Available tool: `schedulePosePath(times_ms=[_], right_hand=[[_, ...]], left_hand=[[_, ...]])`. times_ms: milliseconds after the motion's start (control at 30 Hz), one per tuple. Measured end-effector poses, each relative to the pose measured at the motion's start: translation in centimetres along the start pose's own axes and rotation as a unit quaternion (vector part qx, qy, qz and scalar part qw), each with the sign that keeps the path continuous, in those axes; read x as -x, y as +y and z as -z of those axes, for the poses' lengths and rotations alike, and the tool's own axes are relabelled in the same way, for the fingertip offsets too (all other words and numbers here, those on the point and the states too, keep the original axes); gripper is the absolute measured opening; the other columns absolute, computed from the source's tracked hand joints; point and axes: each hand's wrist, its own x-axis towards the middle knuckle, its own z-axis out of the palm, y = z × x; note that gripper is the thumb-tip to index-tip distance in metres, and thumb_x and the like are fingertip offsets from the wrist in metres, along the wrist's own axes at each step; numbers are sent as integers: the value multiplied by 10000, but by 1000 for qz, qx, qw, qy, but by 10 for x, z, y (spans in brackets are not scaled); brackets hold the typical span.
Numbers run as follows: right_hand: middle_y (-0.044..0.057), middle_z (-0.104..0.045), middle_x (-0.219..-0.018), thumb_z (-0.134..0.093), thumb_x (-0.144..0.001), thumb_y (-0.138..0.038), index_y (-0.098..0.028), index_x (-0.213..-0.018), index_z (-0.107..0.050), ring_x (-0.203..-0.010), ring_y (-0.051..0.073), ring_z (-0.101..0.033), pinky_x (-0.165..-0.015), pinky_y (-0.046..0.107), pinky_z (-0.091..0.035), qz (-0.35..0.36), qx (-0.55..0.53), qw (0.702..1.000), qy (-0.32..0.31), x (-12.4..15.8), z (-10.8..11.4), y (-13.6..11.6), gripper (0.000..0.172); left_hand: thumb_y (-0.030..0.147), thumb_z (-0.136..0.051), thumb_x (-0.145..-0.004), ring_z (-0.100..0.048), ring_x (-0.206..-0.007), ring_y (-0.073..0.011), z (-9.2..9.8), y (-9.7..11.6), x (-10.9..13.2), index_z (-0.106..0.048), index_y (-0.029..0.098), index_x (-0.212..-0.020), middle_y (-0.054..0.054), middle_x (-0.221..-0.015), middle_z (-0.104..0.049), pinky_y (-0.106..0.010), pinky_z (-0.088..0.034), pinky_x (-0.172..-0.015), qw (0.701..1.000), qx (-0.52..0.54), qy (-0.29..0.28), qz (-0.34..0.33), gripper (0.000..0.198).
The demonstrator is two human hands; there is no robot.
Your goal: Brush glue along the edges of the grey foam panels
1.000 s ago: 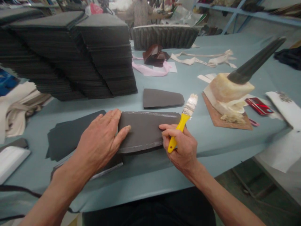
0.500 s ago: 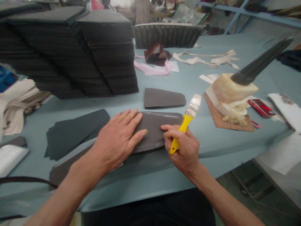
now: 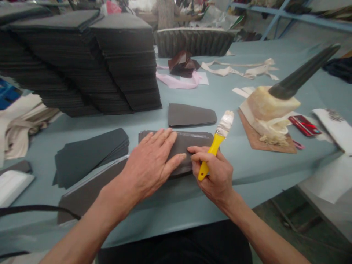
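My left hand lies flat, fingers stretched, pressing on a dark grey cut piece near the front of the blue-grey table. My right hand is closed round the yellow handle of a small paintbrush, whose whitish bristles point up and away. Its forefinger rests on the right part of the same grey piece. A second grey piece of like shape lies just beyond it.
Tall stacks of dark sheets fill the back left. A fan of dark pieces lies left of my hand. A yellowish block with a black handle stands on a brown board at right, beside a red phone. Fabric scraps lie farther back.
My left hand has slid rightward across the grey piece, from its left end to its middle. The right hand with the brush has stayed put.
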Motion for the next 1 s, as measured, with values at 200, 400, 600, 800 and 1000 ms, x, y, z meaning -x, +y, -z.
schedulePosePath(times_ms=[200,400,600,800,1000], right_hand=[[53,-871,-1066,-659,-962,-45,-266,-1042,-631,-933,195,-817,-888,357,-668,-1,-8,1000,18,0,-3,0,236],[68,-867,-1061,-660,-958,-40,-258,-1038,-628,-942,194,-817,-888,345,-670,6,-1,1000,12,-1,-1,0,234],[65,-866,-1074,-660,-966,-46,-259,-1043,-628,-954,203,-820,-896,361,-678,5,4,1000,8,-1,-1,-1,229],[67,-870,-1073,-671,-956,-38,-258,-1047,-626,-942,210,-816,-884,369,-681,1,-13,1000,19,0,-3,1,243],[61,-867,-1078,-664,-958,-40,-264,-1051,-628,-949,209,-816,-890,372,-681,1,-7,1000,14,0,-2,1,246]], left_hand=[[640,-172,-1081,-534,-1529,-483,7,-47,37,-487,21,-1574,-312,-1620,-556,-695,-437,-1267,984,-45,46,169,852],[597,-204,-1118,-405,-1647,-371,3,-3,9,-399,83,-1663,-220,-1750,-435,-603,-367,-1355,999,8,45,16,774],[635,-219,-1112,-324,-1687,-364,-3,1,-4,-432,110,-1662,-180,-1785,-388,-592,-294,-1391,999,36,-16,5,790],[652,-224,-1062,-448,-1591,-503,5,-48,27,-449,-1,-1608,-316,-1659,-510,-706,-373,-1315,984,-3,38,176,880],[634,-228,-1102,-388,-1656,-369,5,-5,8,-387,126,-1673,-182,-1753,-448,-619,-334,-1369,998,53,9,11,780]])
